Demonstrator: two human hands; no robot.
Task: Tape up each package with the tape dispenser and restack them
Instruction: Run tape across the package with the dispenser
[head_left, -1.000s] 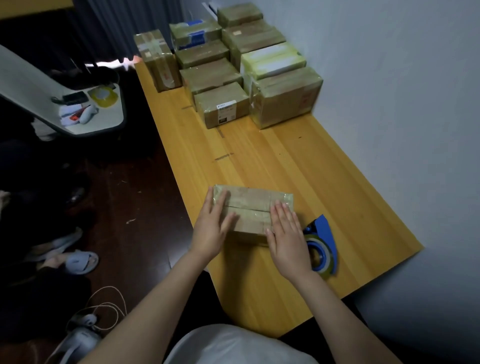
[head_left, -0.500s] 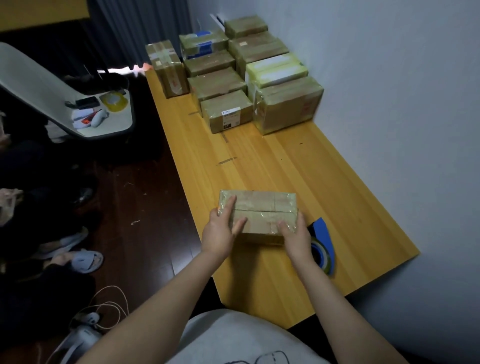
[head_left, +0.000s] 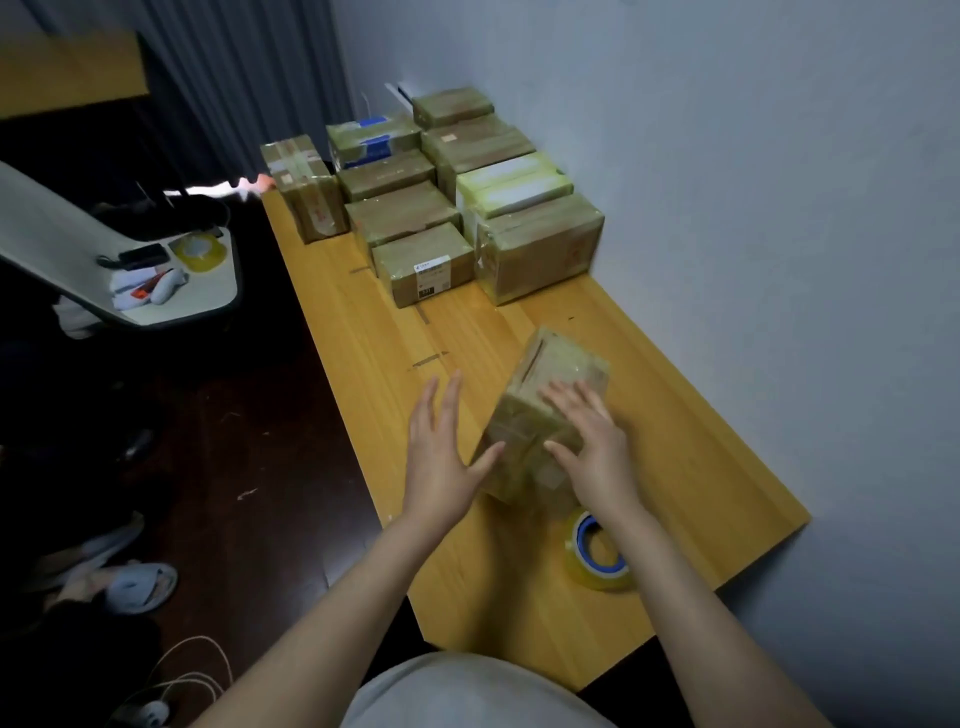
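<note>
Grey slipper (head_left: 139, 587) on dark floor (head_left: 270, 441)

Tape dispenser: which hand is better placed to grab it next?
Right, probably. The tape dispenser lies just behind the right hand, near its wrist; the left hand is on the package's other side, farther off.

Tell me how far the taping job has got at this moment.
Done: the stacked boxes at the far end of the table look glossy with tape, though not every seam shows. In hand: one package, also tape-shiny, lies skewed under the flat right hand, the left hand open beside it; the tape dispenser lies untouched nearby. Left: likely restacking this package.
</note>
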